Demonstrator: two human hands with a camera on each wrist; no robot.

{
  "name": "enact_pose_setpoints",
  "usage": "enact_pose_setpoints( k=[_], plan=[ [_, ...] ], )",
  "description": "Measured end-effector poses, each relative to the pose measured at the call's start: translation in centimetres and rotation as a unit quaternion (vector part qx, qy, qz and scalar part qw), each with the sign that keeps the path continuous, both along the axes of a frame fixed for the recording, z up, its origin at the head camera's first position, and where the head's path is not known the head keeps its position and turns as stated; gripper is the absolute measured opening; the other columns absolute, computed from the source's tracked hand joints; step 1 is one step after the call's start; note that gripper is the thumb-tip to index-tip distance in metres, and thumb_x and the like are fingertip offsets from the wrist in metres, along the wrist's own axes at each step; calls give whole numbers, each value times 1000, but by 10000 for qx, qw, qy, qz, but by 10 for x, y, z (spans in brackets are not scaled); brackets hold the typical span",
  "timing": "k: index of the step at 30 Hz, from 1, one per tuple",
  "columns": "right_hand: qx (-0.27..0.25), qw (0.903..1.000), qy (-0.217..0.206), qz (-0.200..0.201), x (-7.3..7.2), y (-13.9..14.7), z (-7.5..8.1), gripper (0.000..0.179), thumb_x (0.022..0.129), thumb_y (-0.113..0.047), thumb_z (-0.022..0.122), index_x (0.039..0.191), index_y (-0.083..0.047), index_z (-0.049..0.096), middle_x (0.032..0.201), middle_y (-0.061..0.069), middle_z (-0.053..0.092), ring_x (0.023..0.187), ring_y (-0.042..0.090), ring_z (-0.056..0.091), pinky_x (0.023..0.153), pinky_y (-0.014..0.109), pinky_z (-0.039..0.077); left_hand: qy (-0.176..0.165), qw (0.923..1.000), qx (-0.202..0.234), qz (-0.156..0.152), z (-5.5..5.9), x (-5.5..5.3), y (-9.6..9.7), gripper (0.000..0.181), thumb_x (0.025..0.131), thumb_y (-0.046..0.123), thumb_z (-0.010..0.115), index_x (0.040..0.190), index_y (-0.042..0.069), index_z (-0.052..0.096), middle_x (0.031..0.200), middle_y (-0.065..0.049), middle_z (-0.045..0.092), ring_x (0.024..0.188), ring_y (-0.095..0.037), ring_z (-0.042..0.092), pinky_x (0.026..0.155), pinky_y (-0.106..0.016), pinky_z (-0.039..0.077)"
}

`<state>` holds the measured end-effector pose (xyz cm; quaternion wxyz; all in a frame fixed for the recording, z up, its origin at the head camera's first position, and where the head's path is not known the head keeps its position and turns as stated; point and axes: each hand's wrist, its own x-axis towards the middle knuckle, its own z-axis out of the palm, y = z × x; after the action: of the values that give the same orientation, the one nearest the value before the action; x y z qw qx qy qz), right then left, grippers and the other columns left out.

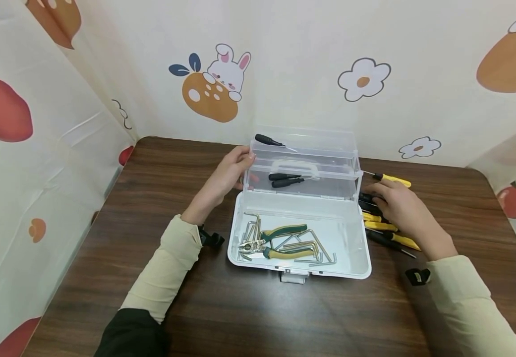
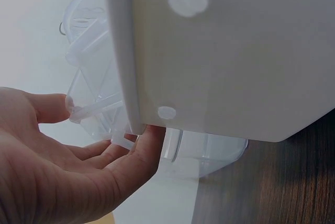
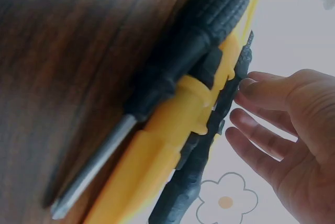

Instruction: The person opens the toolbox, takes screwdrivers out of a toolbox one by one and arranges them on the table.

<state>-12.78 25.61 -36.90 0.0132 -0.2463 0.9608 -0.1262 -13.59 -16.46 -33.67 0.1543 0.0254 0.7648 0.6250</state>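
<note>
My left hand holds the left edge of the raised clear lid of a white toolbox. In the left wrist view its thumb rests on the near side of the clear plastic, the other fingers behind. Three black-handled screwdrivers lie in the lid's compartments. Inside the box are green-and-yellow pliers and several hex keys. My right hand is at the pile right of the box, fingers loosely bent, thumb and fingertips right at a black screwdriver handle.
Yellow-handled screwdrivers and black ones lie heaped against the box's right wall. One yellow screwdriver lies farther back. The wooden table ends at a printed curtain behind and at the sides.
</note>
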Motion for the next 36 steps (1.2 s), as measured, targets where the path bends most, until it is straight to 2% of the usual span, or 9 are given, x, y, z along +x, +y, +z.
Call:
enact_pose_setpoints(
  k=[4, 8, 12, 17, 22, 26, 32, 36],
  plan=[
    [-57, 9999, 147, 13, -2, -3, 6, 25, 96, 5, 67, 120, 0, 73, 117, 19, 73, 96, 31, 67, 78, 51, 59, 14, 10000, 3, 8, 0, 0, 0, 50, 114, 31, 41, 158, 8, 36, 151, -21, 54, 111, -41, 72, 73, -37, 66],
    [-61, 9996, 234, -124, -6, -8, 18, 27, 97, 5, 63, 123, 0, 71, 118, 20, 71, 105, 39, 66, 86, 58, 57, 33, 10000, 2, 28, -1, -1, 0, 50, 114, 31, 41, 158, 8, 36, 151, -22, 54, 109, -40, 72, 72, -35, 66],
    [-186, 9988, 450, -86, -14, -17, 38, 32, 95, 8, 63, 124, -2, 70, 121, 20, 70, 112, 42, 63, 90, 61, 54, 62, 10000, -19, 25, -2, -1, 0, 50, 114, 30, 41, 158, 7, 36, 152, -22, 54, 109, -41, 72, 74, -37, 67],
    [-213, 9967, 774, 147, -22, -35, 64, 28, 96, 6, 67, 121, -3, 72, 116, 16, 71, 107, 39, 65, 88, 56, 56, 66, 10000, -12, 10, -2, -1, 0, 50, 114, 30, 41, 158, 7, 36, 152, -22, 54, 110, -41, 72, 74, -38, 67],
    [47, 9976, 665, 203, -27, -54, 85, 17, 98, 0, 66, 114, 3, 73, 120, 19, 69, 111, 42, 60, 93, 58, 54, 44, 10000, -25, 5, -1, 0, 0, 49, 114, 31, 41, 158, 9, 37, 152, -21, 53, 108, -39, 72, 76, -41, 67],
    [173, 9978, 612, 188, -29, -59, 93, 14, 98, 0, 66, 109, 5, 73, 119, 21, 68, 109, 42, 59, 90, 58, 56, 55, 10000, -45, -21, -1, -1, 1, 49, 114, 31, 41, 158, 9, 37, 152, -20, 54, 107, -36, 73, 75, -39, 67],
    [-8, 9958, 818, 407, -31, -62, 97, 20, 95, 4, 68, 114, 2, 73, 119, 21, 69, 113, 43, 60, 94, 60, 55, 80, 9999, -80, -11, -2, -2, 1, 49, 114, 32, 41, 157, 9, 37, 149, -17, 57, 105, -34, 74, 75, -39, 67],
    [86, 9967, 683, 432, -36, -76, 104, 22, 96, 2, 69, 118, -1, 73, 124, 20, 69, 116, 42, 60, 95, 59, 56, 63, 9999, -105, 11, -2, -1, 0, 49, 114, 32, 41, 157, 10, 38, 149, -16, 57, 104, -32, 74, 74, -37, 67]
  ],
)
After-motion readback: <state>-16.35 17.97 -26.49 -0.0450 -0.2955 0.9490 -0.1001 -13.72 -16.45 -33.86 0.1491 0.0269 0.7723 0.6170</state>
